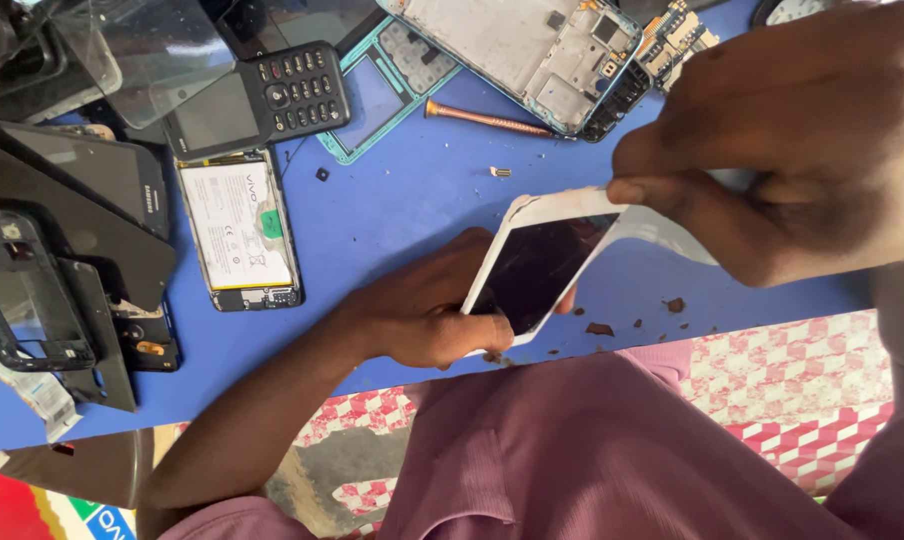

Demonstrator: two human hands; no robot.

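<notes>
A white-framed phone (540, 268) with a dark screen is held tilted above the blue table (402, 200). My left hand (422, 312) grips its lower edge from the left, fingers wrapped around the frame. My right hand (792, 140), large and close to the camera, pinches the phone's upper corner, where a white piece (667, 232) bends away from the body. Small brown crumbs (599, 328) lie on the table under the phone.
A black keypad phone (262, 100), an opened phone showing its white battery (237, 225), a black smartphone (92, 170) and black frames (32, 300) lie at the left. A stripped phone chassis (532, 50), a teal frame (372, 105) and an orange-handled screwdriver (482, 118) lie at the back.
</notes>
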